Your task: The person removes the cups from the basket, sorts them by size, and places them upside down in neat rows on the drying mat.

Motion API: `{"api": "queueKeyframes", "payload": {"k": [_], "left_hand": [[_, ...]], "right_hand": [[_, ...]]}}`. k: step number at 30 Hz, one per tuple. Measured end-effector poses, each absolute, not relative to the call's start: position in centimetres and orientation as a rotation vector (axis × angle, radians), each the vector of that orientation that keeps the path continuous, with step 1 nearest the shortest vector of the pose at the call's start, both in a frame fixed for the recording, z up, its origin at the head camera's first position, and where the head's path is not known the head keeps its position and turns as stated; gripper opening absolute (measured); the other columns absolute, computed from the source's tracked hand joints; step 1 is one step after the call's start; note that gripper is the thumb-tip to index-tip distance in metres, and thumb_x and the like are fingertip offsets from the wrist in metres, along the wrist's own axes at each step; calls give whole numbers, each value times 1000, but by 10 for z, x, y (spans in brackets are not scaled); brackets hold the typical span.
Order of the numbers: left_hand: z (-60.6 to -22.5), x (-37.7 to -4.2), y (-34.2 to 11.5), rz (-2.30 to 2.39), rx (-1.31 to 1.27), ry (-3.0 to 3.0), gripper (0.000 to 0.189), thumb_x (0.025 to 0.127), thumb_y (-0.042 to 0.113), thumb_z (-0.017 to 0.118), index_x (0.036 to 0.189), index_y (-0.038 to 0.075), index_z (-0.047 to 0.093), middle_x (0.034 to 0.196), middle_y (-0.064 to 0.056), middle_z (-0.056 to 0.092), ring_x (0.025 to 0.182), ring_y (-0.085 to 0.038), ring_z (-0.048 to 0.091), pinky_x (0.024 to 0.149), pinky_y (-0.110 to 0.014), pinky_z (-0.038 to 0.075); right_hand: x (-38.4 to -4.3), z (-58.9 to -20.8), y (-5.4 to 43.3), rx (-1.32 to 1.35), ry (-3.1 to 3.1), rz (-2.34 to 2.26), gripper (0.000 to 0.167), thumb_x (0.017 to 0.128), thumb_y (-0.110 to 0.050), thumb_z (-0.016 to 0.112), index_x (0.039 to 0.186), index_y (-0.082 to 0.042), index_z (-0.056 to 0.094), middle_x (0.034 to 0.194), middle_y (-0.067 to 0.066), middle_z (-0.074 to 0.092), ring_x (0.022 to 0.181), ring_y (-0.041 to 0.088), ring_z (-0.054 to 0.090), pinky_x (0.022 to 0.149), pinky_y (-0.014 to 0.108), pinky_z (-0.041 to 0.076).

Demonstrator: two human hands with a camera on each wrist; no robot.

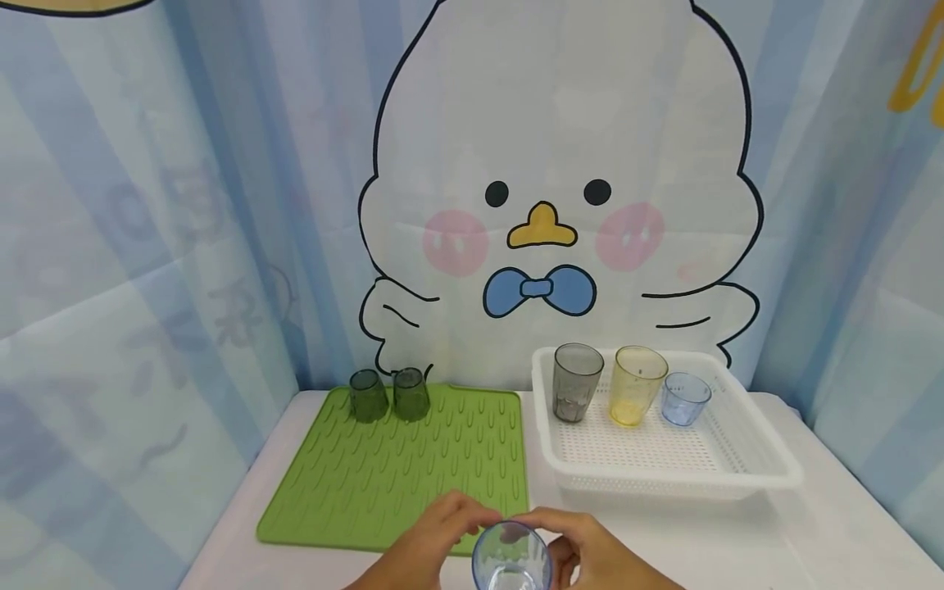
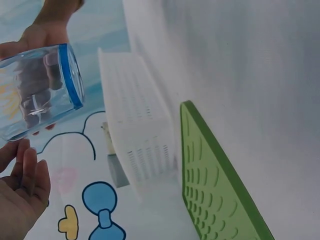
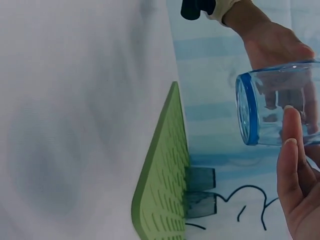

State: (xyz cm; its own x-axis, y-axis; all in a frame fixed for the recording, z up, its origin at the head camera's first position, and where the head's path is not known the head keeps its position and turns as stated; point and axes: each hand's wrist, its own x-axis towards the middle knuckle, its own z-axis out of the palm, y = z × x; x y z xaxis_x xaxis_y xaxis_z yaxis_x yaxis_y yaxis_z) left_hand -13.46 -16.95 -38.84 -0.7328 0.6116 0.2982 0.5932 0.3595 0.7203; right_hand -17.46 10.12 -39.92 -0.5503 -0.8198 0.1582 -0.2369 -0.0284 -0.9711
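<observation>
A clear blue-tinted drinking glass [image 1: 512, 565] is held at the front of the table, its mouth facing up toward the head camera. My left hand [image 1: 431, 537] grips it from the left, fingertips near the rim. From the other side my right hand [image 1: 590, 549] holds the same glass, index finger reaching to the rim. Both wrist views show the glass raised off the table, with a thick blue base [image 2: 71, 76] [image 3: 250, 109]. Part of the glass falls outside each view.
A green ribbed drying mat [image 1: 413, 483] lies to the left, with two dark tumblers [image 1: 367, 397] [image 1: 410, 395] at its back edge. On the right, a white perforated basket [image 1: 664, 483] contains a grey glass [image 1: 577, 383], a yellow glass [image 1: 637, 387] and a small blue cup [image 1: 685, 400]. Curtains [image 1: 133, 246] surround the table.
</observation>
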Motion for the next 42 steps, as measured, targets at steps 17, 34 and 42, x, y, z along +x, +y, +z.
{"api": "queueKeyframes", "payload": {"k": [17,34,42], "left_hand": [[-386,-133,-168,1285,1072,2556,64,81,42,83,136,24,55,113,10,47,108,-1,46,88,-27,50],[-362,-131,-168,1440,1032,2444,68,76,34,87,133,26,52,122,5,50,110,-5,47,85,-28,44],[-360,-129,-166,1451,997,2478,73,74,35,89,135,23,51,124,4,50,110,-6,47,88,-29,45]], "right_hand": [[-173,-407,94,-1101,1766,-1639,56,85,0,75,137,0,57,109,4,72,68,-3,60,56,19,52],[-166,-422,81,-905,1539,-1594,53,94,-20,71,140,0,53,121,-1,69,106,10,67,93,25,53],[-165,-430,78,-943,1512,-1637,49,93,-18,70,137,0,55,121,2,70,108,13,67,95,28,53]]}}
